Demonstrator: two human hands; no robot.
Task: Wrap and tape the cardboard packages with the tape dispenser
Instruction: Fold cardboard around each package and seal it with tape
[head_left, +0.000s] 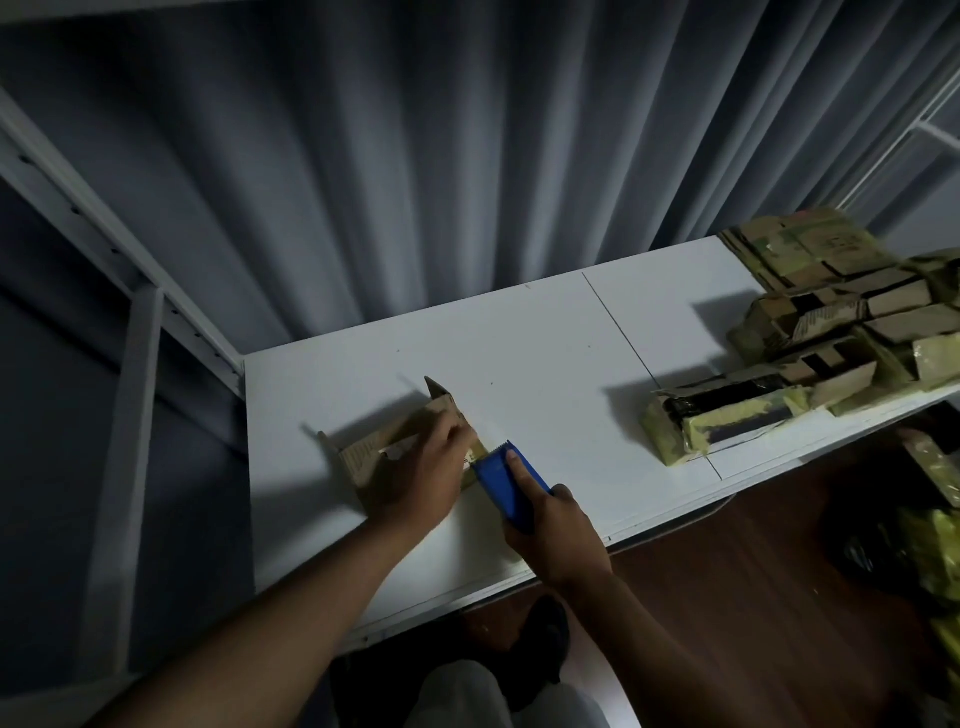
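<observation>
Curtain (415, 171) in grey folds fills the back of the view, hanging behind a white desk (545, 364) that runs from the lower left toward the right edge. A white metal frame (130, 322) stands at the left of the desk, and dark wooden floor (727, 597) shows below its near edge. On the right end of the desk lies a pile of taped cardboard packages (831, 312), stacked loosely and overlapping, with one long package (722, 421) wrapped in yellowish tape lying nearest, just beside the pile. More yellowish material sits on the floor at the far right, too dark to make out. Toward the left part of the desk lies a single cardboard package (374, 452), with one flap standing up at its far side. The left hand (421, 478) rests on top of this package, fingers bent over its right end and pressing it down; whether they pinch anything I cannot tell. The right hand (550, 530) grips a blue tape dispenser (506, 483), fingers curled round its body and the forefinger laid along its top. The dispenser's toothed front edge points at the package's right end, touching or just beside it, next to the left fingers
</observation>
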